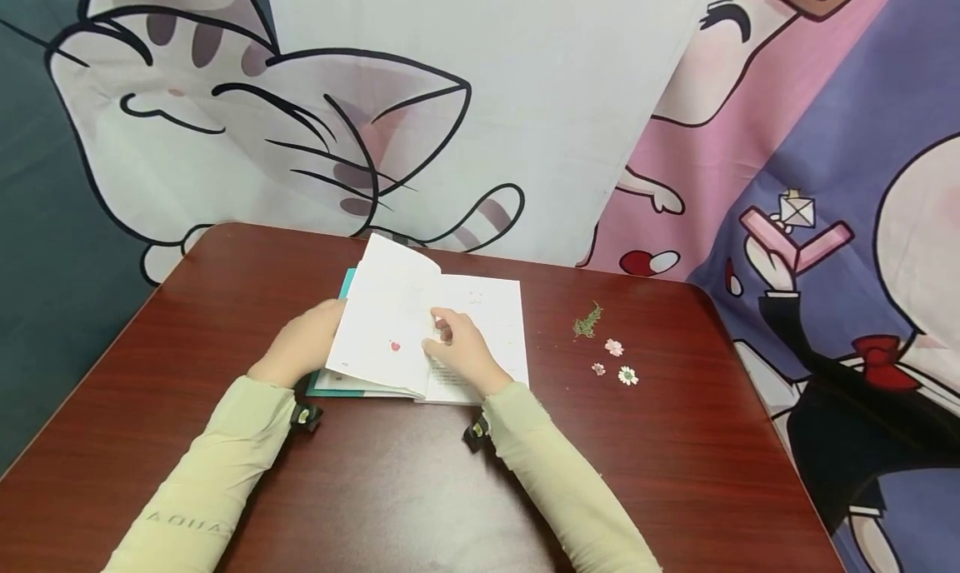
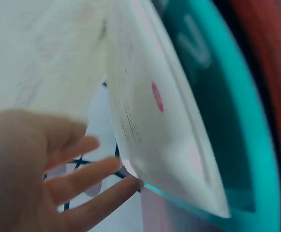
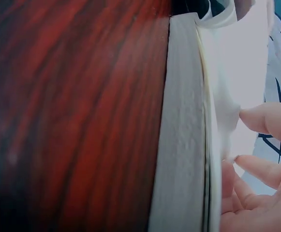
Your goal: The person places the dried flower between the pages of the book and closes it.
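Note:
An open book (image 1: 483, 311) with white pages and a teal cover (image 2: 256, 145) lies on the table. A raised page (image 1: 390, 306) with a small red mark stands over its left half. At the book's left edge is my left hand (image 1: 303, 344), partly hidden behind that page. The left wrist view shows this hand (image 2: 38, 169) with fingers spread, the tips near the lower corner of the leaves. My right hand (image 1: 468, 350) is over the middle of the book. Its thumb and forefinger tips (image 3: 241, 113) touch the paper, apart from each other.
Right of the book lie a green sprig (image 1: 587, 321), two pink flowers, the larger pink flower (image 1: 614, 347) nearest the sprig, and a white flower (image 1: 627, 376). The brown table (image 1: 390, 490) ends at a cartoon cloth backdrop (image 1: 555, 123).

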